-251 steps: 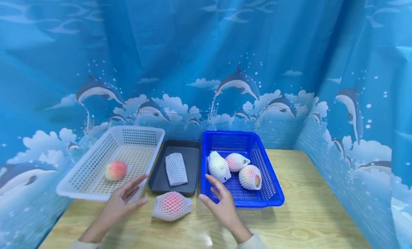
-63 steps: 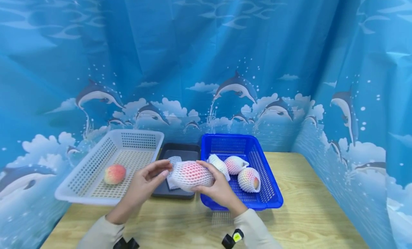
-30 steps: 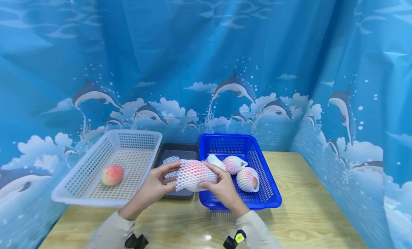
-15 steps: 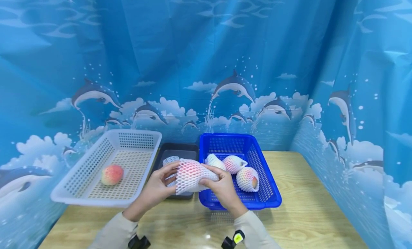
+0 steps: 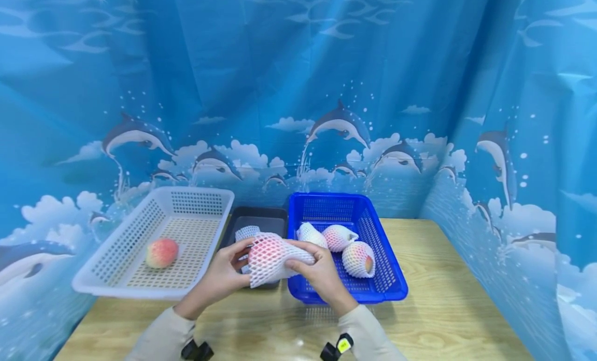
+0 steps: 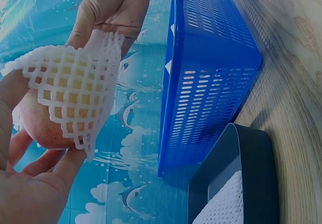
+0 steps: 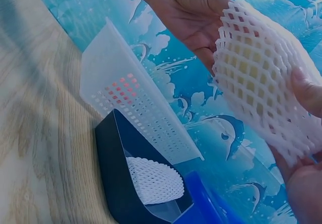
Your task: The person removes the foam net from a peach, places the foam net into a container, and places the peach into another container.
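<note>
Above the table, both hands hold a peach (image 6: 43, 126) with a white foam net sleeve (image 5: 270, 260) around it. My left hand (image 5: 224, 270) grips the peach end, with fingers and thumb on opposite sides. My right hand (image 5: 324, 270) pinches the narrowed, stretched end of the sleeve between thumb and fingers. In the left wrist view, the peach's reddish skin shows bare at the sleeve's left-hand opening. Beneath the hands, a second foam net sleeve (image 7: 156, 181) lies flat in the dark grey tray (image 5: 268, 216), partly hidden in the head view.
A white basket (image 5: 135, 292) at the left holds one bare peach (image 5: 161, 253). At the right, a blue basket (image 5: 352, 299) contains three net-wrapped peaches (image 5: 359, 259). The tray stands between them on the wooden table (image 5: 443, 299), and a dolphin-print curtain (image 5: 298, 66) hangs behind.
The wrapped peach has been lifted from the table over the tray. Since half a second ago, the sleeve's right end has narrowed in my right hand, and the peach has shifted slightly left.
</note>
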Demonstrator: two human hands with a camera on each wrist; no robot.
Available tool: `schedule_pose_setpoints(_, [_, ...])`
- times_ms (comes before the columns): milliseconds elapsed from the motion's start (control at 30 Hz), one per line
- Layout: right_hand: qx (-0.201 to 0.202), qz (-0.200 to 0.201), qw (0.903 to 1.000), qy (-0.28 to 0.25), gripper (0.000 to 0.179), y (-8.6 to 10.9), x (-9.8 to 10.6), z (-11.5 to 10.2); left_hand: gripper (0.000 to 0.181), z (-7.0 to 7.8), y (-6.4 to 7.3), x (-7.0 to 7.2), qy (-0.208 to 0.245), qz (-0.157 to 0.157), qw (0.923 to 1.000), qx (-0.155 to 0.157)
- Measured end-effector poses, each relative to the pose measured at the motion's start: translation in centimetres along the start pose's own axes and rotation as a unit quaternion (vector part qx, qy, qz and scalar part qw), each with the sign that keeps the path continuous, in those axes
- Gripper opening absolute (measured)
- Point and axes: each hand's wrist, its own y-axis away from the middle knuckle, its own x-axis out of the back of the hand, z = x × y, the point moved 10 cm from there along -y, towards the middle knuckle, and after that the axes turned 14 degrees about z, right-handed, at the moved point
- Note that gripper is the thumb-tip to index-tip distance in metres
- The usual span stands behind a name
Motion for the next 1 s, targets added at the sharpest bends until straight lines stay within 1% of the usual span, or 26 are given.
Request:
schedule_pose_setpoints(67, [0.0, -0.005, 1.0, 0.001, 0.044, 0.0, -0.1, 0.0, 0.066, -0.1, 0.0, 0.3, -0.001, 0.006, 1.0, 0.004])
schedule_pose_setpoints(167, [-0.009, -0.008, 0.9999, -0.008, 0.045, 0.0, -0.2, 0.2, 0.067, -0.3, 0.0, 0.6, -0.014, 0.012, 0.9997, 0.015])
schedule_pose_setpoints(267, [-0.021, 0.0, 0.9996, -0.018, 0.044, 0.0, -0.1, 0.4, 0.067, -0.4, 0.1, 0.8, -0.024, 0.011, 0.9994, 0.02])
schedule_pose_setpoints(367, [-0.028, 0.012, 0.9993, -0.023, 0.042, -0.1, 0.2, 0.6, 0.067, -0.5, 0.0, 1.0, -0.019, 0.01, 0.9995, 0.023])
schedule_pose_setpoints(533, [-0.02, 0.022, 0.9994, -0.016, 0.033, -0.3, 0.3, 0.3, 0.066, -0.7, 0.0, 1.2, -0.004, 0.008, 0.9996, 0.028])
schedule_pose_setpoints(667, [-0.01, 0.031, 0.9994, -0.008, 0.027, -0.4, 0.4, 0.1, 0.067, -0.9, 0.0, 1.2, -0.006, 0.005, 0.9991, 0.041])
schedule_pose_setpoints(900, [-0.019, 0.06, 0.998, 0.008, 0.024, -0.6, 1.0, 0.6, 0.068, -1.3, 0.0, 1.9, -0.035, 0.011, 0.9979, 0.054])
schedule_pose_setpoints(1000, [-0.024, 0.068, 0.9973, 0.014, 0.023, -0.7, 1.3, 0.8, 0.068, -1.7, 0.0, 2.4, -0.051, 0.014, 0.9964, 0.066])
